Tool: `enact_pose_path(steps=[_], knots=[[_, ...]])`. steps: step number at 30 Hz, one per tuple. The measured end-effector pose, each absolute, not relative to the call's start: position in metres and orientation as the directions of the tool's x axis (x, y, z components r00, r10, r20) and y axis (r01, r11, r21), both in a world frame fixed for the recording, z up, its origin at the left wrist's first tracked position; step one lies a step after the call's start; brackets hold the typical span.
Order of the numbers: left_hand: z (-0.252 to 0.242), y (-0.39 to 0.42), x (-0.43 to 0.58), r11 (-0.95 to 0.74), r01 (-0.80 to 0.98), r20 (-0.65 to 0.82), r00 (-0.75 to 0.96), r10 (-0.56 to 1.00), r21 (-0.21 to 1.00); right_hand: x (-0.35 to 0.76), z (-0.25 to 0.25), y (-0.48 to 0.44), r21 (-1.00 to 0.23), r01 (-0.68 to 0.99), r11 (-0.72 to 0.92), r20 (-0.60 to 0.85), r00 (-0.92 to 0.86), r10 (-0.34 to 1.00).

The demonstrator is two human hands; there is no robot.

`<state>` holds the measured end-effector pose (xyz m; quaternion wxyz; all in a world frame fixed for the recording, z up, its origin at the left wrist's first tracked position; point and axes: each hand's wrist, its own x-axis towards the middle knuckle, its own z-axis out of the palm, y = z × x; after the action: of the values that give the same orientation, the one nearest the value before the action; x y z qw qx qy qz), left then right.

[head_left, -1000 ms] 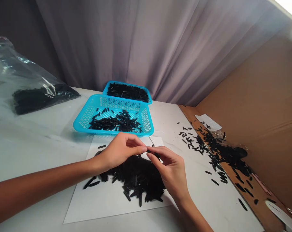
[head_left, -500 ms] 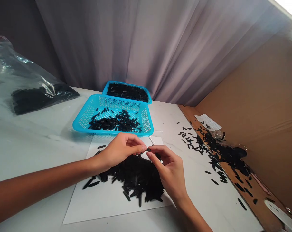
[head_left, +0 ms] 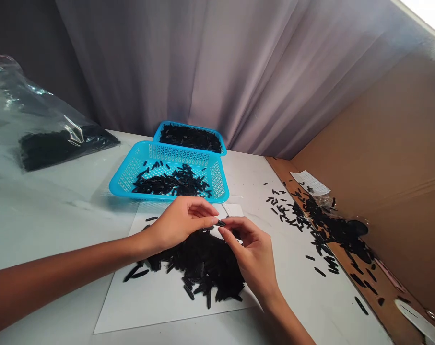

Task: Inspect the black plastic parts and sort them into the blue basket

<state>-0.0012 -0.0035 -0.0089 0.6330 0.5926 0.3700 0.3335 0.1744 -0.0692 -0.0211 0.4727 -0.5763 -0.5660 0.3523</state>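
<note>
- Here the left hand (head_left: 177,223) and right hand (head_left: 255,256) pinch one black piece (head_left: 220,223) between their fingertips, holding it clear of the rest.
- It hangs just above the pile (head_left: 203,263), which is heaped on a white sheet (head_left: 148,302) that shows the dark bits plainly.
- A basket (head_left: 131,167) sits just beyond.

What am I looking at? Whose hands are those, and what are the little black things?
No machine here, just a person. The camera sits on their head and looks down, so you see their own arms. The left hand and right hand pinch one small black piece between them, above a pile of such pieces on a white sheet. Behind stand a near basket and a far basket, both blue, holding more pieces. A plastic bag lies far left; loose pieces lie by the cardboard on the right.
</note>
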Motion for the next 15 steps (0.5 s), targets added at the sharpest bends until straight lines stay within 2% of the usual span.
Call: enact_pose_path(steps=[15], knots=[[-0.0107, -0.0021, -0.0030, 0.000, 0.058, -0.030, 0.517, 0.855, 0.998, 0.1744, -0.0205, -0.0688, -0.918, 0.392, 0.066, 0.108, 0.087, 0.990]])
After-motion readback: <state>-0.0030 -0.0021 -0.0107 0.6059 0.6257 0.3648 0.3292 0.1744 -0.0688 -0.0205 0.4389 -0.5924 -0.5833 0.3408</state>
